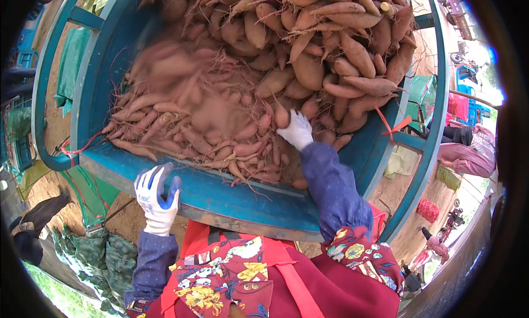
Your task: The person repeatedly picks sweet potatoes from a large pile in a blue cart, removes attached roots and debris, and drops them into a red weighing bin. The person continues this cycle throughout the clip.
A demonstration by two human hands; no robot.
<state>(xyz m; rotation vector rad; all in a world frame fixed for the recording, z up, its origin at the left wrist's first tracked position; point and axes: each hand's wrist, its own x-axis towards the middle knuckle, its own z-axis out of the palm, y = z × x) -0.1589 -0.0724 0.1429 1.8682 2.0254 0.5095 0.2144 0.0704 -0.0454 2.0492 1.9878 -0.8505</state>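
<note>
Sweet potatoes fill a blue metal cargo bed in front of me, with larger ones (310, 72) heaped at the back right and small, rooty ones (198, 140) at the front left. My right hand (296, 130), in a white glove, reaches in where the two heaps meet. Between its thumb and fingers is a round-bottomed sweet potato (282, 116) with its thin tail upward. My left hand (158, 196), in a white glove with blue-coated fingers, is by the bed's front edge (248, 208). It holds nothing, and its curled fingers are apart. Part of the left heap is blurred.
Blue side rails (438, 111) flank the bed, with an orange tie (394, 126) on the right one. Filled green mesh sacks (120, 256) stand on the ground at lower left. People (471, 148) and three-wheeled vehicles (467, 95) are off to the right.
</note>
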